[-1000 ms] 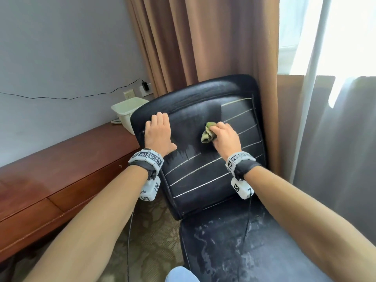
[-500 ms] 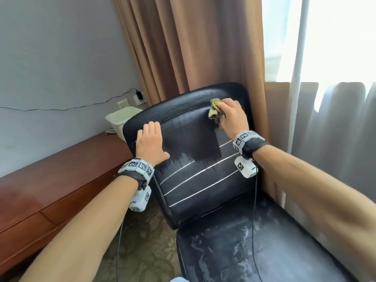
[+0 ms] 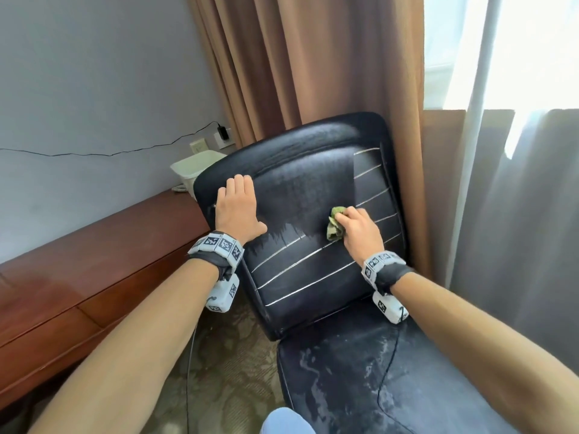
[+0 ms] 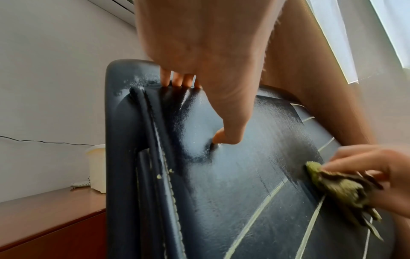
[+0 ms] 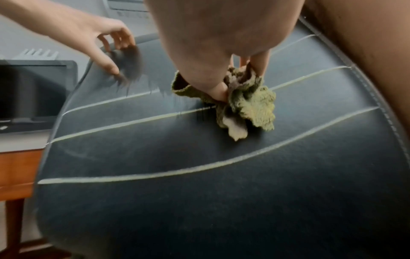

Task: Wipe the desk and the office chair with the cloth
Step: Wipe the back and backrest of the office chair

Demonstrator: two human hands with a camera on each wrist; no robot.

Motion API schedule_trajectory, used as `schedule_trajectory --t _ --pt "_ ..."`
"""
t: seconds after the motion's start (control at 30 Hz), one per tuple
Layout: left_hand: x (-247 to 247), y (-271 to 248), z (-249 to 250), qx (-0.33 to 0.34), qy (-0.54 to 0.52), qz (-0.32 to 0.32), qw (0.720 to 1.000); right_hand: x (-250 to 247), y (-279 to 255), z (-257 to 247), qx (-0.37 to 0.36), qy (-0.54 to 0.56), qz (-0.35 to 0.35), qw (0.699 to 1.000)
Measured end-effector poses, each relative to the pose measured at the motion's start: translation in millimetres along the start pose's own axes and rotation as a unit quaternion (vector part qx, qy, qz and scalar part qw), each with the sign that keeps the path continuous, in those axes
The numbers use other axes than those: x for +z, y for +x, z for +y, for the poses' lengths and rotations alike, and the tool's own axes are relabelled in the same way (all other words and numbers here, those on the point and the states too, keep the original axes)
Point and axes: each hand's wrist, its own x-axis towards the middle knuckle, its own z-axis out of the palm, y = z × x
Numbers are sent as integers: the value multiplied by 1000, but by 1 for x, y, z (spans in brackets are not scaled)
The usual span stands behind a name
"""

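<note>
The right hand (image 3: 358, 233) grasps the cloth (image 3: 335, 227) against the chair (image 3: 313, 277) back; at nine o'clock, the left hand (image 3: 236, 211) presses flat, fingers released.

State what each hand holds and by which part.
The right hand grips the green cloth by its bunched middle. The left hand holds nothing; it rests flat on the chair backrest.
</note>
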Motion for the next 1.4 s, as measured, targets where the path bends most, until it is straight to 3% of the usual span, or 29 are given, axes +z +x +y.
schedule_trajectory --t 0.1,0.17,0.3,0.43,0.6,0.87,1.17,1.27,1.4 --pt "-9 -3 -1 2 8 -6 1000 -5 -26 3 -6 -14 -86 996" --pt "-15 -5 -1 1 13 -12 1000 -19 -23 3 -14 -13 -106 994" --pt "-18 -5 2 -3 25 -20 999 -61 13 -1 -16 33 -14 999" --pt "-14 -3 4 -6 29 -13 999 -98 87 1 -1 59 89 994" --pt "-7 2 2 -3 26 2 1000 -104 151 7 48 52 93 993" --pt "4 4 1 -2 21 17 1000 -43 84 19 41 -8 95 995" --pt "-10 -6 3 -11 18 0 1000 -20 -45 33 62 20 -124 990" --pt "-13 -6 1 -12 22 -3 1000 -50 -32 28 42 52 -50 997" --pt "-11 -4 3 -15 22 -8 1000 -105 44 16 21 32 38 999"
